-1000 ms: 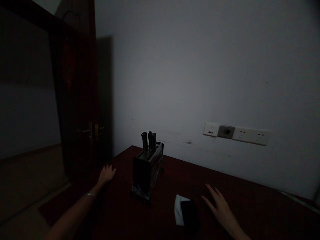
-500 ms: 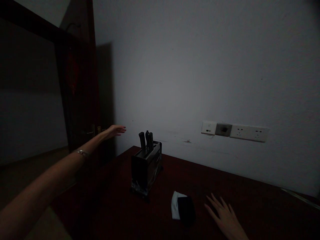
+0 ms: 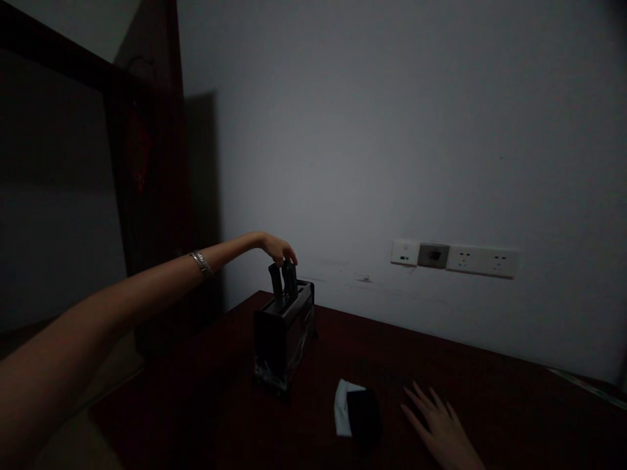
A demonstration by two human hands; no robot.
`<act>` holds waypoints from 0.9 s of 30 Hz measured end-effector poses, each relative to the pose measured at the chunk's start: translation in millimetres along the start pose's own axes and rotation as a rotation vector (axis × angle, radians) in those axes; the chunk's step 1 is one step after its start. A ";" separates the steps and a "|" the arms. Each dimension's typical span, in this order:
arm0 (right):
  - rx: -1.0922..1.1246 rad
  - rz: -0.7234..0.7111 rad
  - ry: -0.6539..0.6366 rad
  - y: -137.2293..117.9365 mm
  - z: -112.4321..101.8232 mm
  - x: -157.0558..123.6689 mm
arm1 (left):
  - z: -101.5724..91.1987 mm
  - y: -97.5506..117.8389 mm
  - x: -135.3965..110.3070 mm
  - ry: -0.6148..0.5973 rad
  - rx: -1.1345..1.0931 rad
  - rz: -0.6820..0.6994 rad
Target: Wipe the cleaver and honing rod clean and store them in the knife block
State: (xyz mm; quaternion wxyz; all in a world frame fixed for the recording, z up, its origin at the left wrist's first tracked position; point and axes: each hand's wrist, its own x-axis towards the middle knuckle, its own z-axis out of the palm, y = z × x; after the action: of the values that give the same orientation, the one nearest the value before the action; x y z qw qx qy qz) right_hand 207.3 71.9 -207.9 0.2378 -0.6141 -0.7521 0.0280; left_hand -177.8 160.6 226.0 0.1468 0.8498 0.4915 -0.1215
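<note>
My left hand (image 3: 278, 249) bends down over the black handles in the knife block, its fingers closed round the top of a rear knife (image 3: 287, 279). Part of that handle is hidden by the fingers. Another knife handle (image 3: 276, 281) stands just in front, leaning slightly left. The dark, shiny-sided knife block (image 3: 273, 343) rests upright on the dark red table (image 3: 343, 333). At lower right, my right hand (image 3: 438, 424) lies on the table with fingers spread, holding nothing. Left of it is a small folded black-and-white item (image 3: 365, 414), whose kind I cannot make out.
A pale wall (image 3: 343, 163) rises behind the table, with a row of sockets (image 3: 455, 258) above its back edge. To the left stands a dark door (image 3: 157, 163) beside a doorway. A thin strip (image 3: 585, 385) lies at the table's right back edge.
My left hand has moved right, from beside the knife block onto the top of a rear knife handle, and its fingers have closed. My right hand stays spread in place.
</note>
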 end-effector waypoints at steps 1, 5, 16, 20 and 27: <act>0.003 0.008 -0.004 -1.3 -0.9 0.1 | 1.5 -1.8 3.3 -0.007 0.004 -0.004; 0.008 0.034 -0.025 -3.7 -4.7 0.4 | 6.1 -9.8 11.2 -0.040 -0.012 0.008; 0.009 0.023 -0.036 -6.5 -9.8 -1.1 | 10.3 -17.0 15.3 -0.021 -0.044 0.050; -0.023 0.025 -0.063 -10.3 -14.2 -1.3 | 2.1 -17.9 14.6 -0.003 -0.039 0.031; -0.046 0.038 -0.071 -11.9 -15.3 -1.1 | -31.5 -20.2 6.4 0.057 -0.073 -0.024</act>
State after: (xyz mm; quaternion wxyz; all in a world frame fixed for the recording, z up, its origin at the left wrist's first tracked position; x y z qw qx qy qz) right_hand 202.6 64.2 -190.8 0.1960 -0.6323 -0.7486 0.0370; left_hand -190.3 186.8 250.4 0.1619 0.8409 0.5100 -0.0809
